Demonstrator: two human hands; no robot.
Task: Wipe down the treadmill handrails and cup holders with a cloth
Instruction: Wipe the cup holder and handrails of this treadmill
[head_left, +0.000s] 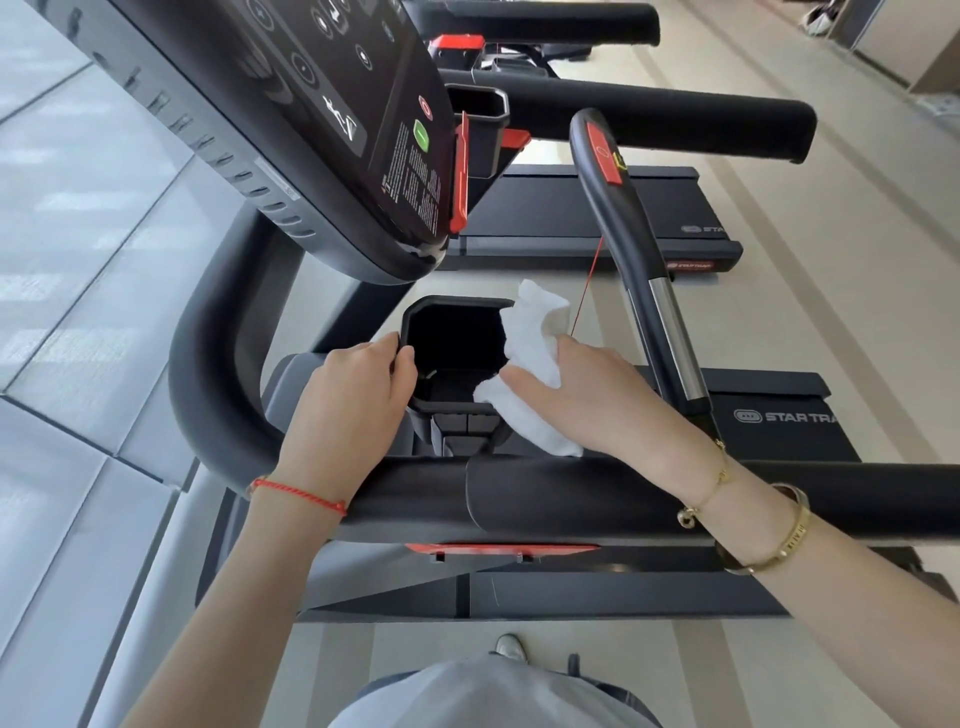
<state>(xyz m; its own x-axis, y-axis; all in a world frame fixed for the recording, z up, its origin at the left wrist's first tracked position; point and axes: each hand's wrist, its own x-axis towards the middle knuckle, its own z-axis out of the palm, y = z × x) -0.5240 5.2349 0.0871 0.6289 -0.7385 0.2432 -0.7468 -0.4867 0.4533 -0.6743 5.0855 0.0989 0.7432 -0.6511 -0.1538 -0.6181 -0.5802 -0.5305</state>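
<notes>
Two hands at work: both reach over the near handrail (571, 499), a thick black padded bar running left to right across the view.
Left bend: the handrail curves up and away on the left, toward the console (332, 130) tilted overhead.
Left hand (358, 384): fingers hooked over the left rim of the cup holder (452, 358), gripping that edge; a red string bracelet (296, 493) sits on the wrist.
Cup holder: black, squarish, open-topped, just beyond the handrail, between the two hands.
Cloth (530, 358): white, crumpled, draped over the cup holder's right rim, one end hanging down toward the handrail, the other bunched up at the far side.
Right hand (582, 395): fingers and thumb wrapped round the cloth, pressing it onto the right rim; gold bracelets (769, 540) on the wrist.
Right of that: a black handle (623, 208) with a red patch rises away, chrome section lower down, a thin red cord (587, 291) hanging beside it.
Far right: another treadmill (597, 208) beyond, on the pale floor (857, 312).
</notes>
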